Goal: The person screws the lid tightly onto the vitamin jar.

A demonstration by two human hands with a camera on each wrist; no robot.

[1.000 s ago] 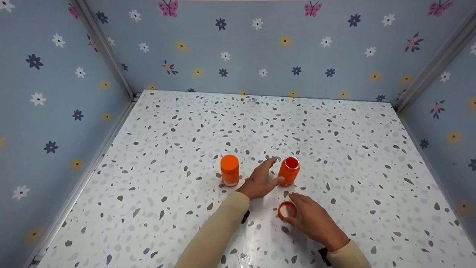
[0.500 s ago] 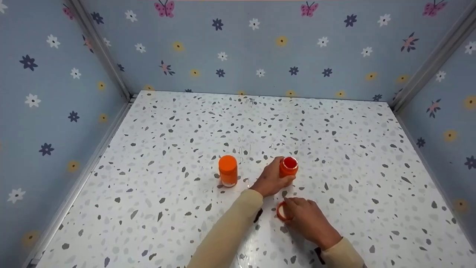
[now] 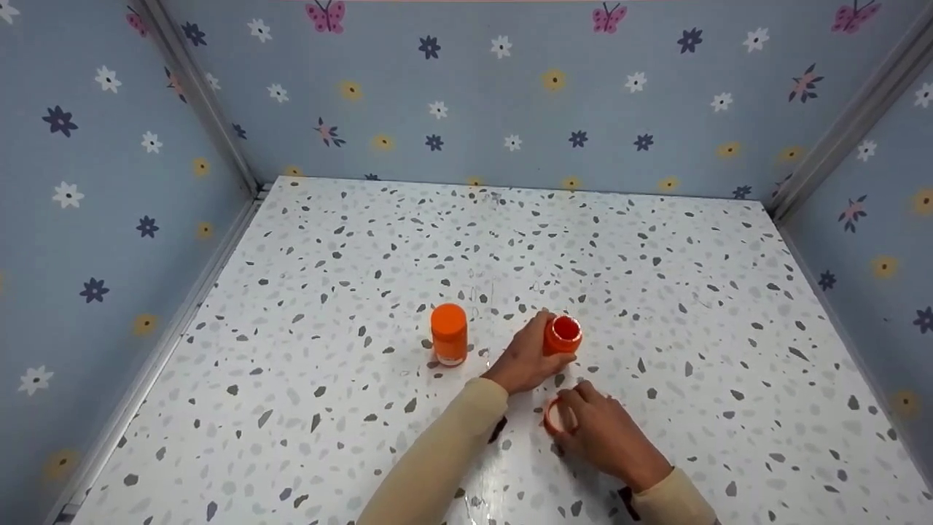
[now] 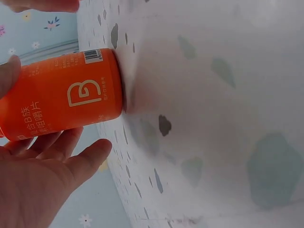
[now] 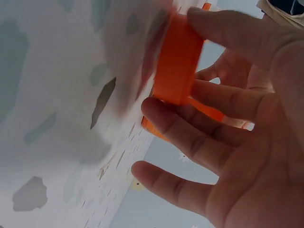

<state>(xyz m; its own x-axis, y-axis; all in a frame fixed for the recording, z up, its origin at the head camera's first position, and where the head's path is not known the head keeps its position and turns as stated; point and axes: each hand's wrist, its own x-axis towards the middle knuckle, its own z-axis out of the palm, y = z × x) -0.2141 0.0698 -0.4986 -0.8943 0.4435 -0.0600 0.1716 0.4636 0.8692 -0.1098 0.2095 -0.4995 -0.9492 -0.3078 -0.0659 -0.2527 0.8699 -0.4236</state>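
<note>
Bottle (image 3: 560, 343): uncapped, mouth up, at 12 o'clock of the cap (image 3: 555, 418); gripped round its side, I judge, to steady it and keep the mouth uncovered. I cannot tell whether its base sits flat on the table (image 3: 350, 240).
Cap: pale inside up, pinched by its wall, likely the handiest edge to grasp; whether it touches the table, I cannot tell.
Left hand (image 3: 525, 359): half curled at 8 o'clock of the bottle, holding it between thumb and fingers.
Right hand (image 3: 605, 432): at 4 o'clock of the cap, thumb and fingertips closed on it, little finger stretched clear.
Sleeves (image 3: 437, 452): my left arm reaches in from 7 o'clock, my right from 4.
2nd bottle (image 3: 449, 337): upright, capped, untouched at 9 o'clock of the first, a spot that seems to give my hands room.
</note>
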